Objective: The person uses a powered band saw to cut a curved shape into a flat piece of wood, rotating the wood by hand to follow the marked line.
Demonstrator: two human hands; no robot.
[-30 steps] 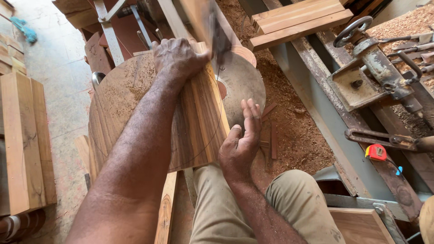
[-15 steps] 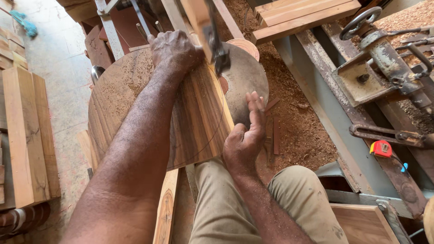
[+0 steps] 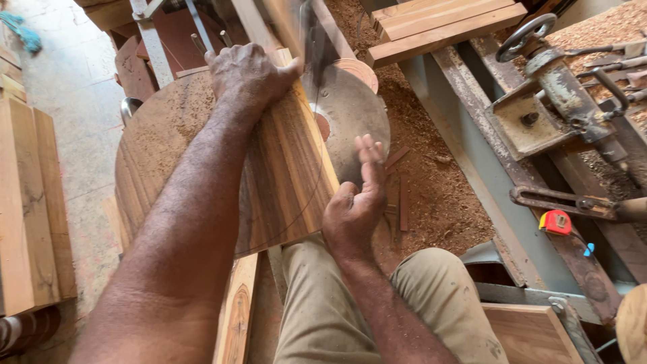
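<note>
Two bare hands work a striped wooden board against a round grey metal disc on a sawdust-strewn bench.

Left to right: pale stacked timber planks point(image 3: 30, 209) stand at the edge; the left hand point(image 3: 249, 74) lies palm-down, fingers curled over the far end of the brown striped wooden board point(image 3: 283, 175), pressing it on the dusty round wooden tabletop point(image 3: 148, 148). The board's right edge touches the round grey metal disc point(image 3: 350, 114). Since a second ago the right hand point(image 3: 357, 199) has lifted off the disc and board; it now hovers open, fingers straight, holding nothing, so only the left hand steadies the board. Farther right lie small wood offcuts point(image 3: 401, 195), a rusty iron clamp point(image 3: 559, 101) and a red tape measure point(image 3: 556, 221).
</note>
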